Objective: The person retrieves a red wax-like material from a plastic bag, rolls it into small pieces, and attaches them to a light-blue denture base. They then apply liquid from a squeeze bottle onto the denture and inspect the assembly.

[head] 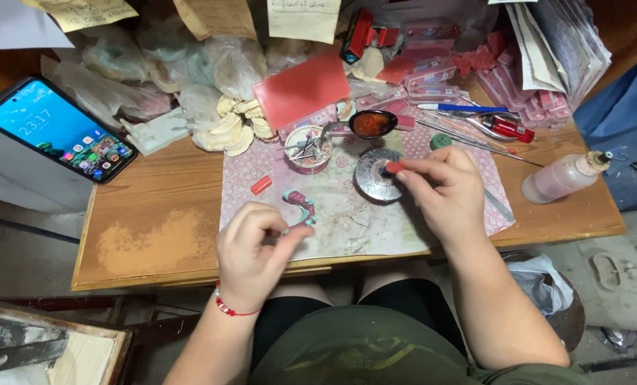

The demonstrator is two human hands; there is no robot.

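Person is wearing an olive green shirt [347,360], dark shorts [397,303], bare forearms showing; left wrist is carrying a red beaded bracelet [227,308].

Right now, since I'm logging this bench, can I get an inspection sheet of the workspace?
Surface: wooden table with a patterned mat on it.
Job's things: left hand pinches a teal and pink curved dental piece; right hand holds a small red piece over a round metal dish.
Clutter: phone, plaster casts, red sheet, small cup of tools, squeeze bottle, pen, plastic bags.
Fingers: both hands' closed on their pieces.
Cables: nothing seen.
Surroundings: paper notes above, bag on the floor.
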